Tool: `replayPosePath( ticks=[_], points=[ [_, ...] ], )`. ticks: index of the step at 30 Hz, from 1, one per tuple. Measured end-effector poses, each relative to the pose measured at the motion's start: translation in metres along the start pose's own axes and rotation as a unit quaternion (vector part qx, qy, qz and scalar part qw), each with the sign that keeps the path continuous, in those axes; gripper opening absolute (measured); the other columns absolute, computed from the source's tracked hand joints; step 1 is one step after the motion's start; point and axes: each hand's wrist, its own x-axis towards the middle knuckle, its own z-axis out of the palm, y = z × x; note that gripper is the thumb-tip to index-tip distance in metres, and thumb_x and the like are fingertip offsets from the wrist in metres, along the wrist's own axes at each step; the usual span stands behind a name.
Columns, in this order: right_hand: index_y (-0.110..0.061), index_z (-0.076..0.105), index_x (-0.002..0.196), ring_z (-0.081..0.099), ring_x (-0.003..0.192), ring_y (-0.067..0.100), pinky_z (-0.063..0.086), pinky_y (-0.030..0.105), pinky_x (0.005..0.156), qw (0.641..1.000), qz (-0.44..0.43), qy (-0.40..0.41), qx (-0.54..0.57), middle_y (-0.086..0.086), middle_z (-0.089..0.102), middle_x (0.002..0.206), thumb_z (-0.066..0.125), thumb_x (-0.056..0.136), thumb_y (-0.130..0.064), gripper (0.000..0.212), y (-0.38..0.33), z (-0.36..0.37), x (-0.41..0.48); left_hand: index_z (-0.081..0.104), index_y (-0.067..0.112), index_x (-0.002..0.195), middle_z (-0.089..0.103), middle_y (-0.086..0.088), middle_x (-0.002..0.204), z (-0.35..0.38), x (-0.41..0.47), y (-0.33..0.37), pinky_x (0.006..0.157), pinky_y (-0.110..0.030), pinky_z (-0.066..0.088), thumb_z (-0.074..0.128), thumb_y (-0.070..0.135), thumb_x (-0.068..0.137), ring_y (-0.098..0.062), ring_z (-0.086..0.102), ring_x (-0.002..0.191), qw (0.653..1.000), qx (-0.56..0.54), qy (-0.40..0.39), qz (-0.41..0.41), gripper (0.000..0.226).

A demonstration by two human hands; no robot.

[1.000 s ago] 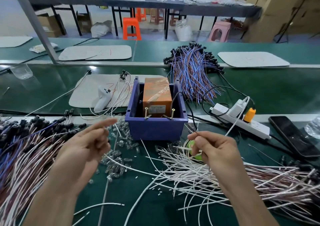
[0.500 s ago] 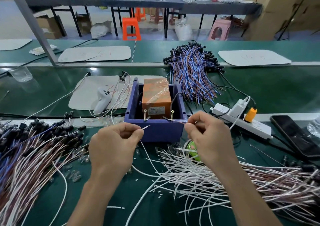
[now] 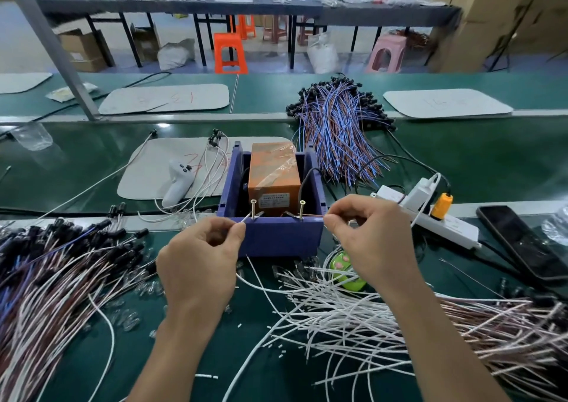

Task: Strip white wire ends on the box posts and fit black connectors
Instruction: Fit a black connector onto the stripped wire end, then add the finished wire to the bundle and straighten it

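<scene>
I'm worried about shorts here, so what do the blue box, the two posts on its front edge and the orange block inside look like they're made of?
Blue box: probably moulded plastic, with a matte, uniform colour and thick walls. Left post and right post: metal screws with a brassy shine and flat heads. Orange block: material unclear, wrapped in glossy clear film that wrinkles and glares.

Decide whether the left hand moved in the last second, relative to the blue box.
Yes. The left hand moved up and right to the blue box, pinching a white wire.
</scene>
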Motion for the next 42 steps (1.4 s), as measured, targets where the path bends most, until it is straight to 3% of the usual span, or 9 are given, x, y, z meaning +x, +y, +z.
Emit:
replayPosePath(
  ticks=[6,14,20,22,26,31,36,38,42],
  points=[
    [-0.030,0.075,0.076,0.066,0.067,0.001,0.051,0.018,0.064,0.999,0.001,0.046,-0.014,-0.017,0.070,0.066,0.082,0.082,-0.023,0.011,0.007,0.010,-0.007,0.064,0.045,0.066,0.064,0.025,0.058,0.001,0.001,-0.004,0.060,-0.020,0.046,0.084,0.036,0.081,0.004,0.065,0.068,1.000,-0.005,-0.009,-0.005,0.026],
    [-0.030,0.075,0.080,0.066,0.067,0.025,0.058,0.046,0.063,0.998,0.029,0.059,-0.003,-0.015,0.068,0.065,0.078,0.087,-0.029,0.007,0.008,0.015,-0.010,0.062,0.046,0.063,0.064,0.037,0.074,0.000,0.000,-0.001,0.058,-0.022,0.044,0.082,0.037,0.082,0.002,0.063,0.064,1.000,-0.010,0.003,0.004,0.029],
    [-0.030,0.074,0.076,0.064,0.079,0.021,0.054,0.038,0.073,0.999,0.011,0.030,-0.017,-0.017,0.069,0.068,0.081,0.082,-0.026,0.010,0.001,0.009,-0.020,0.069,0.043,0.068,0.067,0.028,0.066,-0.002,-0.005,-0.001,0.056,-0.025,0.051,0.085,0.034,0.080,-0.001,0.065,0.059,0.999,-0.040,-0.015,-0.002,0.022],
    [-0.031,0.074,0.075,0.058,0.080,0.014,0.051,0.036,0.073,0.998,-0.012,0.030,-0.048,-0.019,0.067,0.068,0.082,0.080,-0.025,0.011,-0.001,0.000,-0.028,0.072,0.042,0.076,0.068,0.026,0.064,-0.004,-0.009,0.002,0.055,-0.015,0.049,0.085,0.036,0.078,-0.001,0.066,0.058,0.998,-0.063,-0.029,-0.002,0.014],
    [-0.029,0.072,0.075,0.051,0.073,0.013,0.034,0.029,0.075,0.986,-0.048,0.020,-0.157,-0.015,0.065,0.066,0.085,0.078,-0.026,0.014,0.002,-0.036,-0.041,0.071,0.040,0.080,0.069,0.016,0.062,-0.002,-0.019,0.010,0.050,-0.013,0.045,0.084,0.039,0.080,-0.005,0.062,0.052,0.990,-0.100,-0.098,0.005,0.013],
    [-0.026,0.074,0.074,0.042,0.077,0.013,0.025,0.025,0.072,0.957,-0.051,0.036,-0.283,-0.013,0.060,0.064,0.082,0.074,-0.027,0.008,0.017,-0.106,-0.052,0.071,0.025,0.074,0.066,-0.004,0.056,0.015,-0.031,0.030,0.047,-0.016,0.042,0.079,0.027,0.087,-0.009,0.054,0.047,0.924,-0.190,-0.329,-0.039,0.015],
    [-0.028,0.076,0.077,0.051,0.076,0.024,0.023,0.024,0.071,0.935,-0.012,0.062,-0.349,-0.010,0.061,0.062,0.086,0.071,-0.027,0.012,0.052,-0.158,-0.071,0.062,0.009,0.083,0.075,-0.020,0.076,0.058,-0.061,0.061,0.047,-0.025,0.050,0.067,0.005,0.096,-0.021,0.066,0.056,0.800,-0.258,-0.504,-0.199,0.015],
    [-0.029,0.075,0.079,0.053,0.074,0.022,0.026,0.023,0.076,0.940,0.000,0.069,-0.333,-0.012,0.062,0.064,0.086,0.073,-0.023,0.014,0.072,-0.166,-0.081,0.060,0.005,0.088,0.076,-0.022,0.083,0.075,-0.072,0.070,0.052,-0.029,0.056,0.065,-0.002,0.095,-0.024,0.072,0.063,0.786,-0.252,-0.519,-0.224,0.011],
    [-0.029,0.076,0.086,0.045,0.080,0.010,0.029,0.020,0.075,0.963,0.045,0.078,-0.254,-0.014,0.064,0.072,0.081,0.081,-0.015,0.016,0.114,-0.154,-0.108,0.060,0.003,0.090,0.077,-0.019,0.081,0.093,-0.085,0.074,0.053,-0.029,0.058,0.065,-0.007,0.093,-0.024,0.075,0.066,0.813,-0.222,-0.486,-0.233,0.012]
  ],
)
